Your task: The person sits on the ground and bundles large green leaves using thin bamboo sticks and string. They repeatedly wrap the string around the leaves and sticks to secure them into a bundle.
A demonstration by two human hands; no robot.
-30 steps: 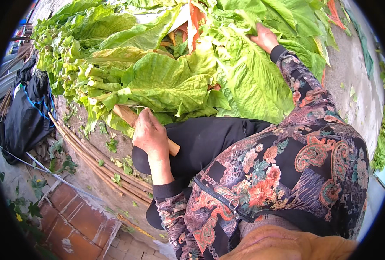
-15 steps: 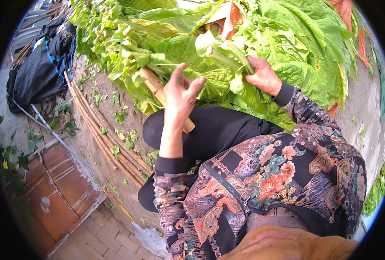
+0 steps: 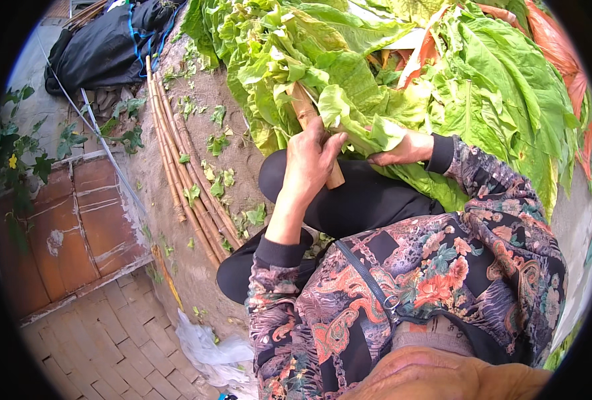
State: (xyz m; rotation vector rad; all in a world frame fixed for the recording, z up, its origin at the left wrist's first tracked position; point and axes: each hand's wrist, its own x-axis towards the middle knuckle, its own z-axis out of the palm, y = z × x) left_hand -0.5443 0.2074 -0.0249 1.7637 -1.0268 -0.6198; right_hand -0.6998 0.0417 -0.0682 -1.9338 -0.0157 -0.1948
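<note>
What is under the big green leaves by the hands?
A wooden stick pokes out from under the green leaves, and the left hand grips it. The right hand holds a leaf. The stick's far end is covered by leaves.

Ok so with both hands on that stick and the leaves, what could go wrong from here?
The left hand grips only the near end of the wooden stick, so the leaf-laden far end might tip or slip. The right hand pinches a green leaf near its stem; a hard pull could tear it. The bamboo canes beside the knee could roll if nudged.
</note>
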